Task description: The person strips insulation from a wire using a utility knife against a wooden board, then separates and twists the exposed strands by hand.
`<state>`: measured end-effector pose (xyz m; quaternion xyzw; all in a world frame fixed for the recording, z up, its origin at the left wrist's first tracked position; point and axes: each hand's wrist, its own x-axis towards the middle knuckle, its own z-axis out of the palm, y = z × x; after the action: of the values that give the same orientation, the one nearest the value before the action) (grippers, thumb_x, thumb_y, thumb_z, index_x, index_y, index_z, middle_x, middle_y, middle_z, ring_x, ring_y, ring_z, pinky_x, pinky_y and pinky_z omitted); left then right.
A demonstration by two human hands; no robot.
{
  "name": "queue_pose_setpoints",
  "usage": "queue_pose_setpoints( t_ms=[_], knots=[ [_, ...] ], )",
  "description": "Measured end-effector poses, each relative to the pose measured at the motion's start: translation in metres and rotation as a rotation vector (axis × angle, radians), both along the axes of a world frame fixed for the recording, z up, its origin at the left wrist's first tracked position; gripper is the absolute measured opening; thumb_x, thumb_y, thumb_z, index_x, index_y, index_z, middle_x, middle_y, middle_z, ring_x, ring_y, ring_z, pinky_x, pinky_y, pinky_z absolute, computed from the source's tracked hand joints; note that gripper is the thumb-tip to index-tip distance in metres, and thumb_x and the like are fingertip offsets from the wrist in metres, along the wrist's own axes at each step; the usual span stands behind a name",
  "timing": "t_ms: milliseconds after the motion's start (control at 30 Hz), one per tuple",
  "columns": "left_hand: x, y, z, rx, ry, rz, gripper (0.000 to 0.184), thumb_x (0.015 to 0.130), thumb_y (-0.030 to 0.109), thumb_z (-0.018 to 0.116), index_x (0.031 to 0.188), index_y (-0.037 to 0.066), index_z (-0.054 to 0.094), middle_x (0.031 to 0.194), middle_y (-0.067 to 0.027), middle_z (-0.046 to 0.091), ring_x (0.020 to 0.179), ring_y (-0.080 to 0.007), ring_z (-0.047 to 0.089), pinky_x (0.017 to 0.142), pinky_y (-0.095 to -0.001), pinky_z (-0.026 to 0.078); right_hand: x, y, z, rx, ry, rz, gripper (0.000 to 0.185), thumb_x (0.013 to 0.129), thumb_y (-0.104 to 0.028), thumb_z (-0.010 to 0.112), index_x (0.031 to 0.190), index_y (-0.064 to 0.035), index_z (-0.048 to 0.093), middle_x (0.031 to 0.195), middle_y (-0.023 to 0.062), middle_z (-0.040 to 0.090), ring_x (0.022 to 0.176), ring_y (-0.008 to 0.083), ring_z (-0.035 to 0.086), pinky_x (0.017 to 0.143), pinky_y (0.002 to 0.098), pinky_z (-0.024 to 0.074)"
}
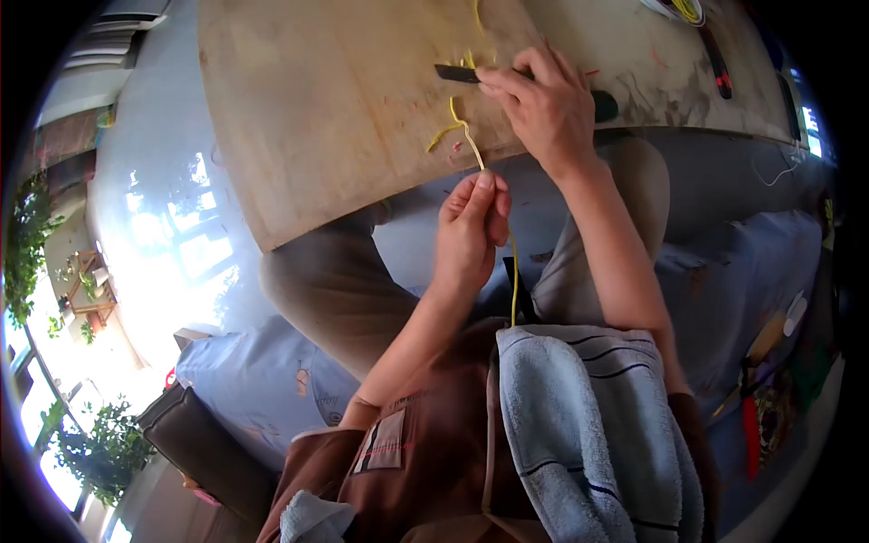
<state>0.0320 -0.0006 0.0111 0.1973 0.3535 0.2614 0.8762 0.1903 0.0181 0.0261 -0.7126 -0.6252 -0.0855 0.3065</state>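
My left hand [472, 217] pinches a thin yellow cord [470, 136] between thumb and fingers at the table's front edge. Above the hand the cord splits into two ends over the tabletop; below it, the cord hangs down toward my lap. My right hand [543, 104] is closed on a dark, flat-bladed tool [455, 73], which points left just above the cord's ends. Part of its handle is hidden by my fingers. Small yellow scraps [468, 60] lie beside the blade.
The wooden table [299, 118] carries a red-and-black tool [720, 72], a coil of yellow and white wire [683, 9] and a dark green object [605, 106]. A light blue towel [561, 398] lies over my front. Plants and bright windows are at the left.
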Motion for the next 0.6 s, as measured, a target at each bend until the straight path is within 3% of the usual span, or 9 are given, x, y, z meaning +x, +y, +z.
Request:
queue_pose_setpoints(
  t_ms=[167, 200, 300, 600],
  knots=[
    [0.001, 0.004, 0.004, -0.021, 0.025, 0.013, 0.023, 0.093, 0.025, 0.046, 0.085, 0.005, 0.055, 0.063, -0.0008, 0.051, 0.042, -0.0055, 0.035, 0.038, -0.0201, 0.026, 0.007, -0.011, 0.009, -0.028, 0.087, -0.026, 0.017, 0.070, -0.015, 0.070, 0.086, -0.0190, 0.068, 0.076, -0.0022, 0.051, 0.075, 0.0166, 0.052, 0.065, 0.0310, 0.0451],
    [0.001, 0.005, 0.006, -0.020, 0.026, 0.003, 0.022, 0.093, 0.024, 0.046, 0.086, 0.006, 0.055, 0.063, -0.0005, 0.050, 0.043, -0.0050, 0.033, 0.038, -0.0196, 0.025, 0.008, -0.018, 0.010, -0.051, 0.091, -0.017, 0.014, 0.066, -0.017, 0.071, 0.079, -0.0190, 0.067, 0.077, -0.0009, 0.049, 0.080, 0.0187, 0.052, 0.065, 0.0326, 0.0458],
    [0.000, 0.005, 0.007, -0.025, 0.030, -0.028, 0.022, 0.093, 0.024, 0.046, 0.086, 0.006, 0.054, 0.064, 0.0001, 0.047, 0.044, -0.0040, 0.029, 0.039, -0.0187, 0.021, 0.007, -0.035, 0.017, -0.116, 0.023, 0.107, 0.014, 0.066, -0.017, 0.070, 0.079, -0.0192, 0.067, 0.079, -0.0011, 0.048, 0.079, 0.0182, 0.051, 0.065, 0.0325, 0.0454],
    [0.001, 0.007, 0.004, -0.033, 0.065, -0.017, 0.029, 0.094, 0.030, 0.044, 0.081, 0.007, 0.054, 0.059, 0.0004, 0.045, 0.040, -0.0037, 0.027, 0.036, -0.0196, 0.019, 0.000, -0.034, 0.014, -0.099, 0.019, 0.141, 0.017, 0.066, -0.017, 0.070, 0.083, -0.0195, 0.066, 0.080, -0.0005, 0.048, 0.080, 0.0172, 0.051, 0.069, 0.0301, 0.0432]
  ],
)
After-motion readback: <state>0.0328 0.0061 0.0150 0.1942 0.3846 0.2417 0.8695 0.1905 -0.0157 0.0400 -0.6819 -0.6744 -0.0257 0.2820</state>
